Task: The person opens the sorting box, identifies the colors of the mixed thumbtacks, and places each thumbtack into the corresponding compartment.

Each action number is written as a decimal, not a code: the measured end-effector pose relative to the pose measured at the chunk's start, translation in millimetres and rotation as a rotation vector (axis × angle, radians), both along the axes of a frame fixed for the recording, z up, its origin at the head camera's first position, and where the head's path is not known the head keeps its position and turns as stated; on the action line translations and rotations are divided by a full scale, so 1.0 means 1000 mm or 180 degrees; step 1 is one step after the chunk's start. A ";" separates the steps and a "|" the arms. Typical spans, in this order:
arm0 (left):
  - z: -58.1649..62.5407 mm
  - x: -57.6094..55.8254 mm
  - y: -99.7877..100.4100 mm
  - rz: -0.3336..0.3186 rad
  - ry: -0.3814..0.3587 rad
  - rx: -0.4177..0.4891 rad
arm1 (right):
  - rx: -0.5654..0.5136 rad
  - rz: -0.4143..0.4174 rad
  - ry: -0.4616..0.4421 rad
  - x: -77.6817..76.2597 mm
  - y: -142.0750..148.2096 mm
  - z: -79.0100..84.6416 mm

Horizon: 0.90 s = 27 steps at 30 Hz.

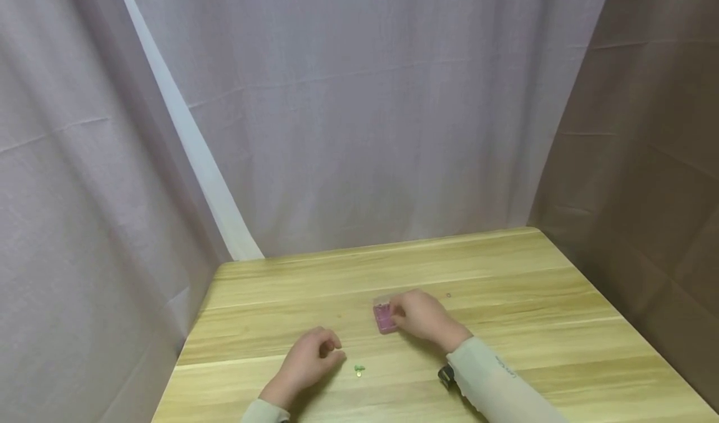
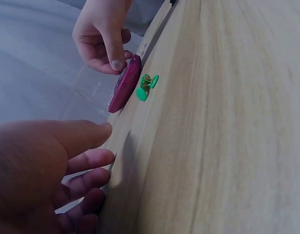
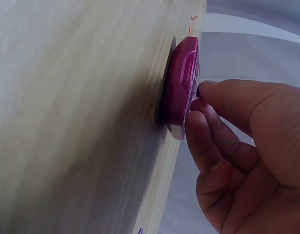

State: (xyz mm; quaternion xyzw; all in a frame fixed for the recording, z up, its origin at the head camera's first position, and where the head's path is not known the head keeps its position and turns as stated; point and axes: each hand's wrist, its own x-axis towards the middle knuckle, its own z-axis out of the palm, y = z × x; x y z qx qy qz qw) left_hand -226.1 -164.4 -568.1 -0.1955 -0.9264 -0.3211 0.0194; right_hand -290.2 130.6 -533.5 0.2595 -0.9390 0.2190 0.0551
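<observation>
A small pink box (image 1: pixel 384 319) with compartments and a clear lid (image 2: pixel 91 90) raised at its far side rests on the table. Over it is my right hand (image 1: pixel 421 314), pinching a small dark piece (image 3: pixel 199 90) between thumb and finger; its kind is mostly hidden. My left hand (image 1: pixel 309 357) hovers above the wood with loosely bent fingers and holds nothing. Between the hands, nearer the left one, lie green thumbtacks (image 2: pixel 146 87) with brassy pins. A small yellowish piece (image 1: pixel 359 374) lies just in front of them.
The wooden table (image 1: pixel 505 267) meets a grey curtain (image 1: pixel 365 130) at the back. Small orange pieces (image 3: pixel 192 23) lie past the box. A tiny ring-like piece (image 1: pixel 448 295) sits beyond the right hand, and a yellow speck (image 1: pixel 339 316) left of the box.
</observation>
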 end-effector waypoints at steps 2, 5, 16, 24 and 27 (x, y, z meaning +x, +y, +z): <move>0.001 0.000 0.000 0.0007 -0.0007 0.0005 | -0.0016 -0.0008 -0.0035 0.000 0.001 0.001; 0.002 0.000 0.001 0.0010 -0.0026 -0.0001 | 0.0003 -0.0021 -0.0041 0.000 0.002 0.001; 0.005 0.000 0.002 0.0002 -0.0107 -0.0056 | 0.0067 -0.0042 0.0034 0.001 0.002 0.000; 0.007 0.000 0.003 0.0054 -0.0132 -0.0085 | 0.0064 -0.0038 0.0071 0.000 0.004 -0.004; 0.008 -0.001 0.003 0.0029 -0.0136 -0.0077 | -0.0016 -0.0044 0.0060 0.000 0.007 -0.004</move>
